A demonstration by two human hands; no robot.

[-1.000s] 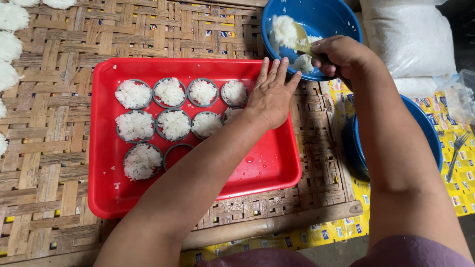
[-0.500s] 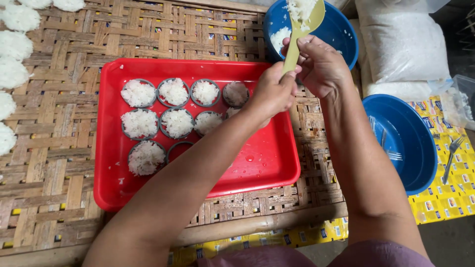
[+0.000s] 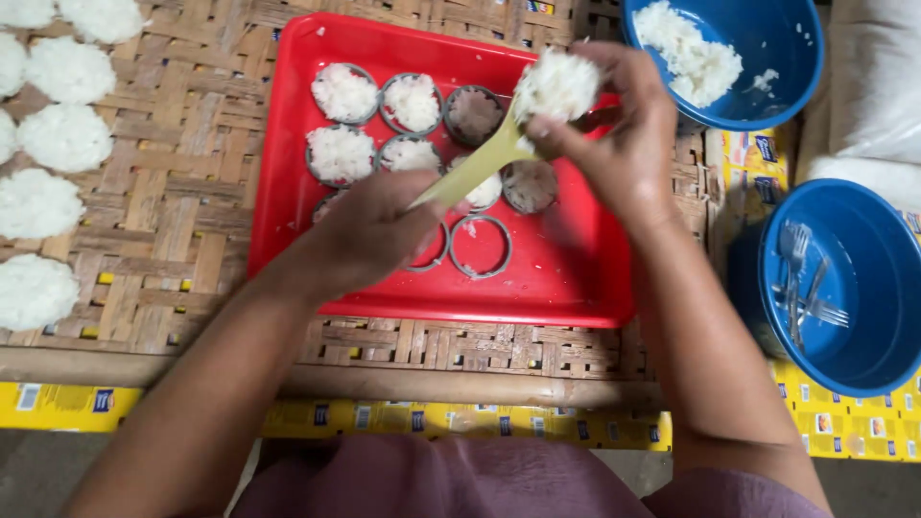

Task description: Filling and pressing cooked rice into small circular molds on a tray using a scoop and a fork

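Taking the red plastic tray (image 3: 566, 288) as the landmark, the nearest thing is its bare, glossy front part, smooth and shallow-rimmed, resting on a coarse woven bamboo mat (image 3: 173, 192). Just above that bare part the left hand (image 3: 379, 230) hovers over the small round metal ring moulds (image 3: 480, 246), its fingers curled loosely downward; I cannot tell whether it grips a mould or only steadies one. Two rings near it stand empty, thin-walled and dull grey. Farther in, over the tray's middle, the right hand (image 3: 614, 144) is closed on a flat yellowish spatula (image 3: 470, 173), whose blade carries a clump of sticky white rice (image 3: 558, 84), grainy and moist-looking. The step in hand looks like filling the moulds: several rings at the tray's far left already hold packed rice, while others show dark bottoms. The next move seems to call for pushing the clump off the blade into an empty ring and pressing it level without tipping the light ring. To the tray's left, white rice cakes (image 3: 62, 139) lie in rows on the mat. Beyond the tray's far right corner a blue bowl (image 3: 796, 58) holds loose rice; to the right, a second blue bowl (image 3: 863, 326) contains forks.
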